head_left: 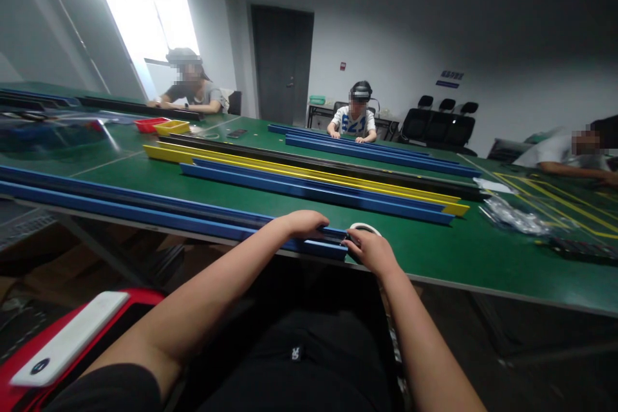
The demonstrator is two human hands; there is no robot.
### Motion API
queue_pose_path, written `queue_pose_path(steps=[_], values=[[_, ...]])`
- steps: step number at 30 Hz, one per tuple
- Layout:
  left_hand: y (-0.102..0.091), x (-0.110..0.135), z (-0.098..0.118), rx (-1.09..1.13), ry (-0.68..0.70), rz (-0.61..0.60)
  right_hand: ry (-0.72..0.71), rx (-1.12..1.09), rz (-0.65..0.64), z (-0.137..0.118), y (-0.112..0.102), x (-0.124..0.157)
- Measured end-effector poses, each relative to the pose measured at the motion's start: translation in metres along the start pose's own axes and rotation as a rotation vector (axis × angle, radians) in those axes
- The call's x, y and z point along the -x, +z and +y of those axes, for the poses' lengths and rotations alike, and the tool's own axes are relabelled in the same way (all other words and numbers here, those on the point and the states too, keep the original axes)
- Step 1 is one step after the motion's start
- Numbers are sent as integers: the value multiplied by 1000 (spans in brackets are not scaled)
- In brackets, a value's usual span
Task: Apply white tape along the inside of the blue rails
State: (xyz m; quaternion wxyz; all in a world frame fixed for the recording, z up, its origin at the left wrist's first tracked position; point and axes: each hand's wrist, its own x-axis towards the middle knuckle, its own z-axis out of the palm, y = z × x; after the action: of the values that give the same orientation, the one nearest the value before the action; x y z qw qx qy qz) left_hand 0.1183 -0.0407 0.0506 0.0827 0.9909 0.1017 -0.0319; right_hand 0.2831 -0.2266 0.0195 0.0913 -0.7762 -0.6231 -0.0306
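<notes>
A long blue channel rail (pixel 193 209) lies along the near edge of the green table, with a dark strip inside its groove. Over the rail near its right end, my left hand (pixel 305 224) is closed, its fingers curled down onto the rail and partly hidden. Right at the rail's end, my right hand (pixel 374 251) is pinched, thumb and fingers together. What those fingertips hold is too small to make out. Just behind my right hand lies a white ring like a tape roll (pixel 365 228), partly covered by it.
Further back on the table (pixel 483 257) lie another blue rail (pixel 313 192), a yellow rail (pixel 309 175) and black rails. Red (pixel 152 124) and yellow trays (pixel 172 127) stand left. Clear plastic bags (pixel 514 215) lie right. Several people sit around the table.
</notes>
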Motion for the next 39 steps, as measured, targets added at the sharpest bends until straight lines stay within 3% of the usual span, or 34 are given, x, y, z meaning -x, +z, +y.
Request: queue_pose_path(steps=[7,19,39], values=[[1,-13,14,-48,-150,-40,16,-41,52,2,2,3],[11,-52,43,0,-92,-22,48,-53,35,1,2,4],[16,-46,46,-6,-121,30,-130,-158,180,19,20,3]])
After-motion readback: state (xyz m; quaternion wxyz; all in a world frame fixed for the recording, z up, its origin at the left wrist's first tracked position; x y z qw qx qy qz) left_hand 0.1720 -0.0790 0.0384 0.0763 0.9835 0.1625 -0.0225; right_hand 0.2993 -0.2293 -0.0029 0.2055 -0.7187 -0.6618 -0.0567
